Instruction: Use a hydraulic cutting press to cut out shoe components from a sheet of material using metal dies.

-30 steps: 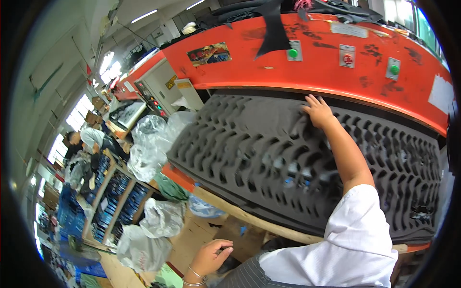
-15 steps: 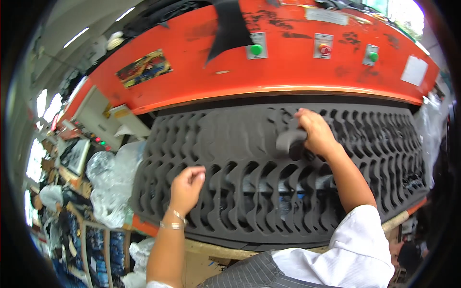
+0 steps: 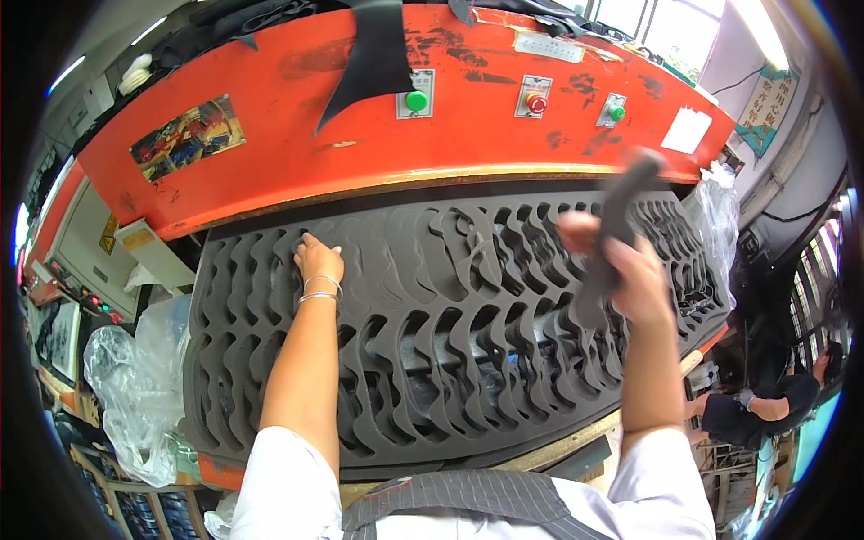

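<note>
A wide dark grey foam sheet [image 3: 270,317] lies before me, cut through with rows of wavy openings. Towards its far middle, cut-out shapes [image 3: 396,247] still sit flush in it. In my right hand [image 3: 637,277] is a curved dark foam piece [image 3: 619,211], held up over the sheet's right part; both are smeared by motion. Whether it is one piece or several pressed together, I cannot tell. My left hand [image 3: 319,263], with bangles at the wrist, rests at the sheet's far left, beside the uncleared shapes. Its fingers are curled down and their tips are partly hidden.
Behind the sheet rises a red machine front [image 3: 306,162] with green and red buttons, black material [image 3: 369,58] draped over it. Clear plastic bags [image 3: 135,396] bulge at the left, more plastic [image 3: 715,211] at the right. A person [image 3: 760,409] is at the far right.
My left hand has moved up onto the sheet's far part. My right hand has lifted the foam piece off the sheet. The view has swung to the right.
</note>
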Demonstrator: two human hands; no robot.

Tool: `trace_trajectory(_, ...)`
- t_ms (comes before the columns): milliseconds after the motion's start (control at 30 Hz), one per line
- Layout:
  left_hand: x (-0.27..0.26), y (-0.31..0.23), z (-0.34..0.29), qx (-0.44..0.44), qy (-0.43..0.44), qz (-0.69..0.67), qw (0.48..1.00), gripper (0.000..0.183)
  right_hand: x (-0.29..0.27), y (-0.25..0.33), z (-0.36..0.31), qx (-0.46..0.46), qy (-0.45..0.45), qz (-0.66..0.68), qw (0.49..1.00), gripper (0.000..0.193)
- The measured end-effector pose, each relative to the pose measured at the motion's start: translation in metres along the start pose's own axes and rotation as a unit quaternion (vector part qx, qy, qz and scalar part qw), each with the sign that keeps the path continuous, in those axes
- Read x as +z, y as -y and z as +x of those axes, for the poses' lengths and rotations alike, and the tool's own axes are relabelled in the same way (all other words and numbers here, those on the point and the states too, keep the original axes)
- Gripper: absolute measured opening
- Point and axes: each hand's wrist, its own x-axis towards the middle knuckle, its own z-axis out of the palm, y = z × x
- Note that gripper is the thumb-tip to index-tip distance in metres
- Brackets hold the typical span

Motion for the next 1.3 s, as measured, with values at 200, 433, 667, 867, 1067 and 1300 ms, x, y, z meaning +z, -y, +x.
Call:
trace_trajectory(200, -0.003, 0.011, -0.007, 0.012, 0.044, -0.066, 0.997, 0.069, 0.063, -0.202, 0.101, 0.272, -0.104, -0.255, 0.922, 0.052)
trace_trajectory(433, -0.031, 0.056, 0.042, -0.049, 0.205, -0.058, 0.976, 0.068, 0.061, -0.087, 0.071, 0.009, -0.270, -0.082, 0.959, 0.035)
trace_trajectory(667, -0.031, 0.063, 0.074, -0.090, 0.381, -0.123, 0.912, 0.065, 0.092, -0.005, 0.033, -0.365, -0.273, -0.090, 0.886, 0.090)
trace_trajectory(867, -0.011, 0.064, 0.052, -0.143, 0.312, -0.264, 0.901, 0.078, 0.050, 0.045, -0.030, -0.536, 0.035, 0.139, 0.832, 0.045)
trace_trajectory(1067, -0.019, 0.081, 0.018, -0.113, 0.123, -0.431, 0.887, 0.054, 0.157, -0.100, 0.103, -0.011, -0.071, -0.226, 0.971, 0.049)
trace_trajectory(1300, -0.144, 0.124, -0.065, -0.029, 0.070, -0.800, 0.596, 0.043, 0.141, -0.208, 0.121, 0.177, 0.029, -0.484, 0.856, 0.075)
